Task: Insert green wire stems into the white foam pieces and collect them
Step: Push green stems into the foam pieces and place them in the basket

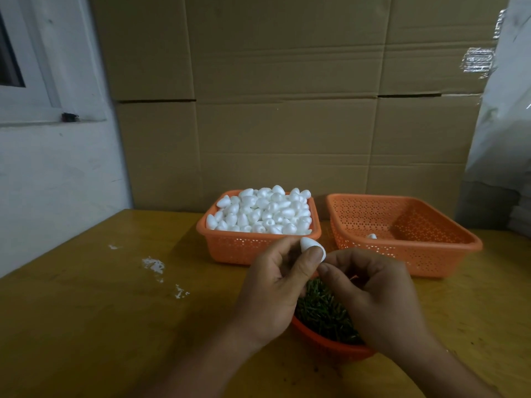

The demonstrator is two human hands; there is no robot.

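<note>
My left hand (275, 285) pinches a white foam piece (309, 245) between thumb and fingers, raised above the table in front of the baskets. My right hand (373, 294) has its fingers curled, and its thumb tip meets the foam piece's lower end in a pinch. The stem in that pinch is hidden by the fingers. Below both hands, a round orange bowl (319, 338) holds a pile of green wire stems (324, 311). Behind, an orange basket (244, 245) is heaped with several white foam pieces (264, 211).
A second orange basket (416, 254) at the right holds one white piece (371, 236). White foam crumbs (153, 265) lie on the yellow table (100, 311) at the left. Cardboard boxes (287, 110) stand stacked behind the baskets, with a white wall on the left.
</note>
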